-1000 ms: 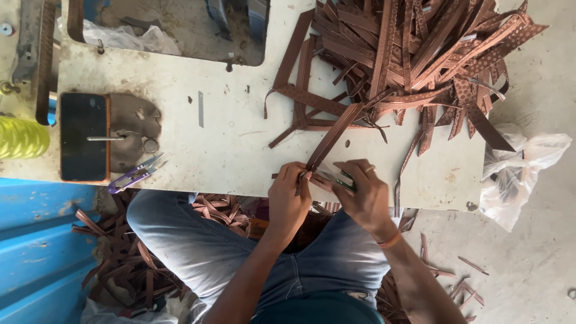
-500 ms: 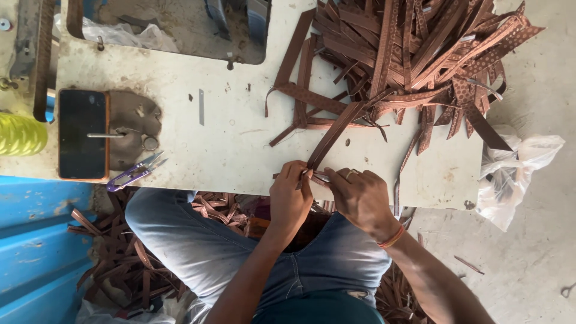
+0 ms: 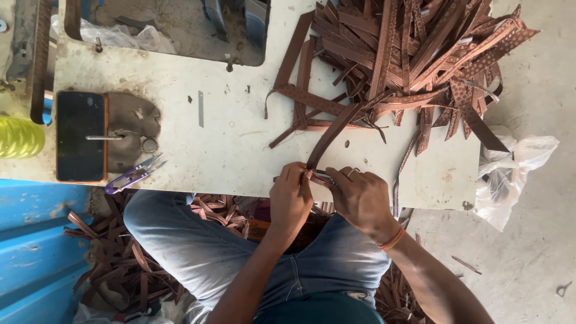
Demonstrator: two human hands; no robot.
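Both hands meet at the near edge of a worn white table (image 3: 228, 138). My left hand (image 3: 290, 201) pinches the near end of a long brown leather strap (image 3: 333, 135) that runs up and to the right toward the pile. My right hand (image 3: 360, 195), with a ring and an orange wristband, grips the same strap end from the right. A big heap of brown leather straps (image 3: 420, 54), some perforated, covers the far right of the table.
A dark phone in an orange case (image 3: 80, 136) lies at the table's left, with purple thread snips (image 3: 132, 175) beside it. A yellow thread cone (image 3: 18, 137) sits at far left. More straps litter the floor (image 3: 120, 264) under my knees. A white plastic bag (image 3: 510, 174) hangs at right.
The hands stay at the strap end; my right hand has shifted slightly left and closer to my left hand. The strap itself has barely moved.
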